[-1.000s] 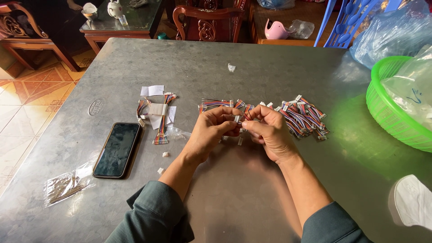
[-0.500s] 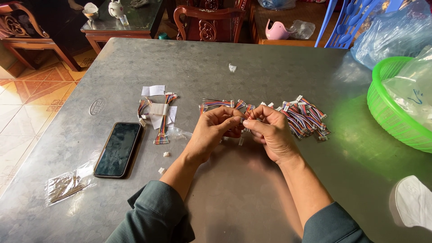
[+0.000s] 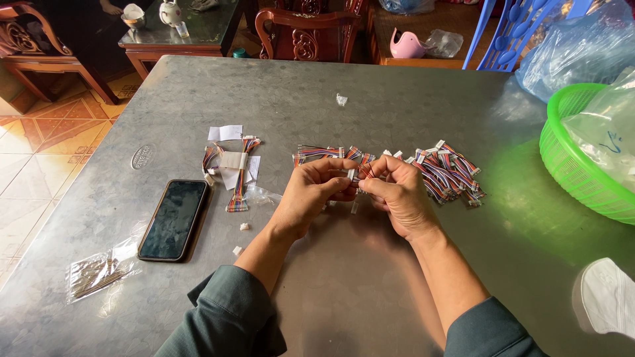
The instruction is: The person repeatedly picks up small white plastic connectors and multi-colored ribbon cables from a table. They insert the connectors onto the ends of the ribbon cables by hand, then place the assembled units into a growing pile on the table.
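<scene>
Both hands meet over the middle of the grey metal table (image 3: 370,92), raised slightly off it so the fingers can work freely. The left hand (image 3: 311,195) is curled narrow, thumb and forefinger pinching one end of a small multicoloured wire harness (image 3: 360,173); the right hand (image 3: 397,195) closes on the other end, fingertips almost touching the left's. A white connector shows between them (whether a second one hides under the fingers I cannot tell).

Just beyond the knuckles, far and to the right, a heap of like wire harnesses (image 3: 446,172) lies within easy reach, seemingly a stock to draw from. A few more sit far-left of the hands, near some white paper slips (image 3: 231,158) and another bundled harness (image 3: 238,192), kept apart from the heap.

Further left a dark phone (image 3: 173,219) lies face up, out of the working space, and nearer the left edge a clear bag of thin metal pins (image 3: 99,272). At the right edge stands a green plastic basket (image 3: 569,165) holding clear plastic bags, and a white cloth-like thing (image 3: 608,297) lies near right.
</scene>
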